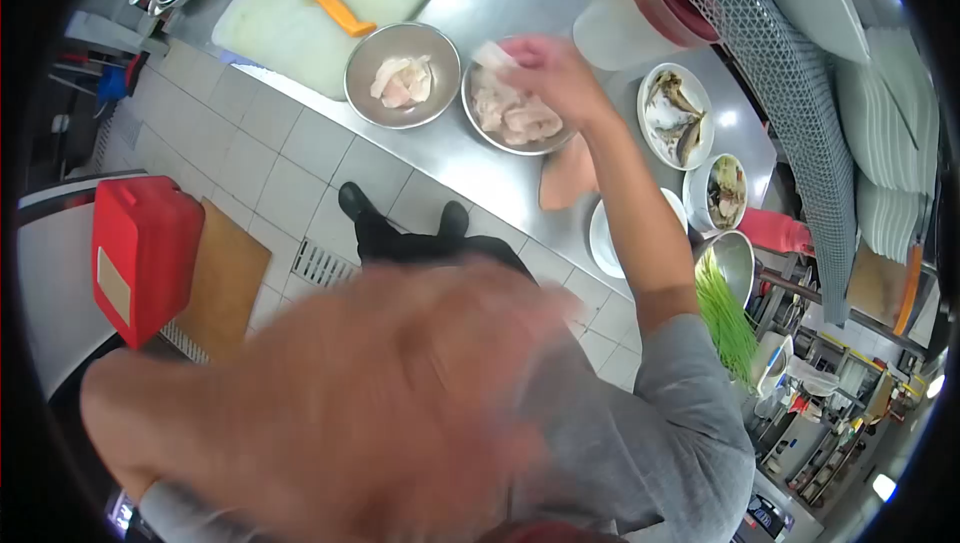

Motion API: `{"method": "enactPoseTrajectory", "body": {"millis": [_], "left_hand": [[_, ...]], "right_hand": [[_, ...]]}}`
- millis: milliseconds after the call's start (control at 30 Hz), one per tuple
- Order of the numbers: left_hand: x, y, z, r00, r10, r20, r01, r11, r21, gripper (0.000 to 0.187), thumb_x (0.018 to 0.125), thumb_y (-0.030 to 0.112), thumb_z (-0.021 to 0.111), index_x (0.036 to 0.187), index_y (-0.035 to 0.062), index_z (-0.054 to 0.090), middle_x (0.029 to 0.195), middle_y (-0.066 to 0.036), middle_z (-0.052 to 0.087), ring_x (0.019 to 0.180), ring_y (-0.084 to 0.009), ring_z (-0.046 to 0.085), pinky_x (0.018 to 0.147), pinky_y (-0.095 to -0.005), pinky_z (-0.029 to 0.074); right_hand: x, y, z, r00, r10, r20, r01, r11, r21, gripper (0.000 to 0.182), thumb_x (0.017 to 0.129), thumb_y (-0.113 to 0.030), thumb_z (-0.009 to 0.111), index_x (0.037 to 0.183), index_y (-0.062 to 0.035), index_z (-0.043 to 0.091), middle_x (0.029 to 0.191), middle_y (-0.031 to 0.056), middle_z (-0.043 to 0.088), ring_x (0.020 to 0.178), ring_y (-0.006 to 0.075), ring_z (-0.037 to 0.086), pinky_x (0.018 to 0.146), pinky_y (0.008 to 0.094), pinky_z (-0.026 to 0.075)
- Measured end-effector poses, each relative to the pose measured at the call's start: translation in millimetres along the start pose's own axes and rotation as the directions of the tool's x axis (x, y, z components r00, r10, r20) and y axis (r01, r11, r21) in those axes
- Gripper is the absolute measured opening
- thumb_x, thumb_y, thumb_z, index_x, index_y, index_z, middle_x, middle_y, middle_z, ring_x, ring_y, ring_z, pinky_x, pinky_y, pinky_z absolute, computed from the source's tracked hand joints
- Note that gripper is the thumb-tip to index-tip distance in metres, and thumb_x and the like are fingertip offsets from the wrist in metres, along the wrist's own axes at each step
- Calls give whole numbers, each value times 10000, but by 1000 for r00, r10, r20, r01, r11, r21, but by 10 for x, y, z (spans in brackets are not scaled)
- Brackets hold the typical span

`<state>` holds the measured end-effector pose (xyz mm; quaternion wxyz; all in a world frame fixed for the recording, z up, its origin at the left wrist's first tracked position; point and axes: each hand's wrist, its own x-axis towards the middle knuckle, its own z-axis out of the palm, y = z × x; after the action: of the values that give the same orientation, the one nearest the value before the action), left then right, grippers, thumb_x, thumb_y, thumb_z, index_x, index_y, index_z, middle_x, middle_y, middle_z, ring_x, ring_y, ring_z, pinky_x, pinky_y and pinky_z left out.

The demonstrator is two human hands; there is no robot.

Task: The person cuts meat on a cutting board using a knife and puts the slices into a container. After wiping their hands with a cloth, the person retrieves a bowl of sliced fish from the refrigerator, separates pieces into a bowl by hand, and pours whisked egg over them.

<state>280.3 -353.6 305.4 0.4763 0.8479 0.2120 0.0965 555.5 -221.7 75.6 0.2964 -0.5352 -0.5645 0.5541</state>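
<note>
My right hand [555, 73] reaches over a steel bowl [545, 150] that contains several pieces of pale raw meat [520, 121]. Its fingers are closed on one pale piece of raw meat [492, 56] at the bowl's upper rim. Beside it stands another steel bowl [358, 103] with a smaller heap of pale meat pieces [403, 81]. Close to the camera my left hand [400, 373] is large and smeared by motion, well away from the bowls. Its finger position does not show clearly.
White cutting boards [290, 28] carry an orange-handled knife [343, 13]. To the right are a plastic jug [610, 28], a fish plate [650, 133], a food bowl [697, 198] and green stalks [725, 328]. A red container [150, 253] stands at lower left.
</note>
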Motion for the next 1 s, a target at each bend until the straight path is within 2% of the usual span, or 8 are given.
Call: {"method": "enactPoseTrajectory", "body": {"millis": [67,167,200,333,467,633,767,1000], "left_hand": [[-62,-419,-47,981,-178,-83,177,984,-23,486,909,90,635,1366,24,483,1097,-146,644,886,-251,665,785,-368,540],[-144,-1171,79,926,-259,-275,300,947,118,433,914,29,615,1336,56,520,1011,-122,640,795,-224,635,711,-332,507],[-161,-1345,72,899,-319,-300,361,928,94,378,935,58,615,1306,46,543,1002,-111,644,791,-201,627,706,-318,503],[-101,-1957,257,809,-472,-351,399,879,-262,270,989,153,612,1227,26,597,981,-68,651,801,-129,598,709,-275,504],[446,-2590,927,810,-489,-325,247,786,-567,310,992,186,615,1257,27,589,1014,-48,647,824,-94,608,710,-270,517],[1066,-2600,1215,756,-630,-178,377,642,-667,411,985,260,599,1330,39,568,1053,-49,652,838,-109,643,662,-270,501],[1163,-2760,1299,749,-637,-183,380,640,-668,415,988,280,575,1331,46,580,1046,-33,655,805,-107,646,633,-271,489],[1169,-2881,1274,755,-603,-259,374,719,-585,377,992,272,569,1305,66,611,1025,-7,660,785,-96,643,625,-272,489]], "right_hand": [[260,-295,115,992,-34,125,31,999,24,317,888,-82,699,1184,29,671,969,81,737,852,123,681,760,265,546],[479,-219,-47,947,-321,-5,290,861,-418,292,896,-94,689,1157,37,686,998,109,743,892,152,699,799,283,558],[583,-52,-181,937,-344,-61,282,848,-449,312,803,-195,729,1051,-7,737,956,135,749,860,226,722,797,345,568],[527,301,-347,999,-45,-15,22,719,-694,344,772,-273,763,1015,-32,732,963,127,744,927,267,719,817,392,570],[407,298,62,996,51,-75,-89,392,-916,418,726,-325,792,1061,-88,709,1084,152,719,1041,320,682,865,460,553],[517,504,230,979,38,-199,-193,479,-856,340,713,-276,784,991,-93,718,1050,153,723,1026,319,688,851,458,555],[522,495,242,975,67,-213,-215,538,-815,293,703,-279,772,934,-103,739,989,130,736,968,303,704,825,447,553],[508,658,61,989,-30,-147,-53,846,-530,326,700,-266,765,957,-67,750,861,110,727,787,239,697,735,387,543]]}}
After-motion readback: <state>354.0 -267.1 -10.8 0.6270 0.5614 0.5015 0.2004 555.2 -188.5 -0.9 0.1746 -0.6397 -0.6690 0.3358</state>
